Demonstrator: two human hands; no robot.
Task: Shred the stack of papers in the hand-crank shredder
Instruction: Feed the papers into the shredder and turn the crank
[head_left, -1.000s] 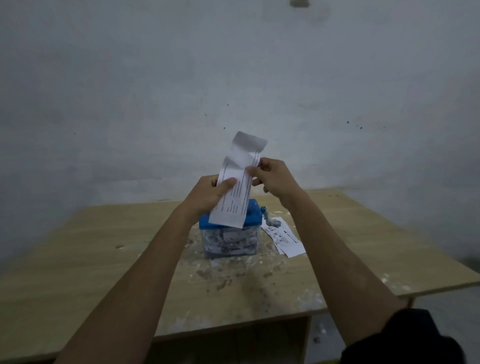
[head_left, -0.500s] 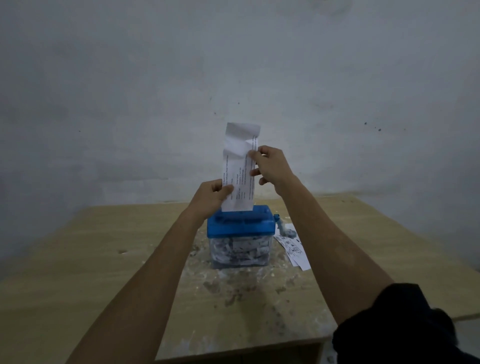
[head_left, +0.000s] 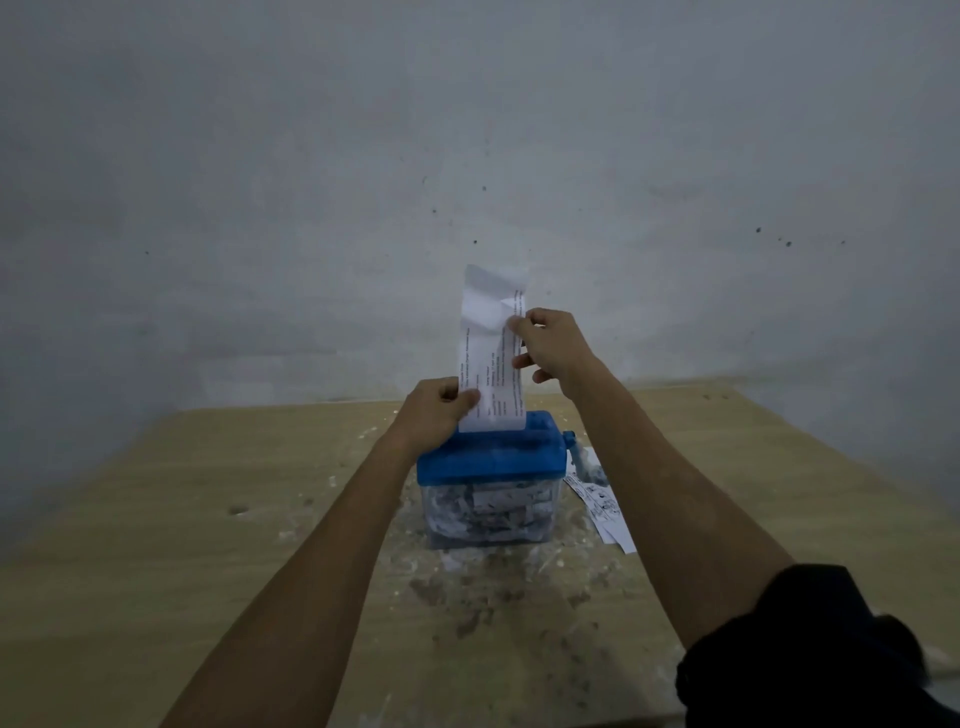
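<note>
Both hands up over the shredder (head_left: 491, 470) at centre frame, and the paper strip (head_left: 491, 353) stands upright between them, its lower edge at the blue lid, right about where the feed slot should be; whether it has entered, I cannot tell. The left hand (head_left: 434, 413) pinches the strip low on its left edge, thumb across the printed face, probably to steer that bottom edge square into the slot. The right hand (head_left: 550, 345) pinches higher up on the right edge, other fingers loosely spread, which looks like a way to keep the sheet taut and vertical so it won't buckle. The top of the strip is creased and leans a touch left.

The clear bin under the lid looks well packed with shreds. The crank (head_left: 576, 452) sticks out on the lid's right side, untouched, with open air around it, so the right hand has a short drop to reach it. More printed papers (head_left: 602, 506) lie flat just right of the shredder, close beneath the crank. The table (head_left: 208, 519) runs wide to the left, scattered with white dust
</note>
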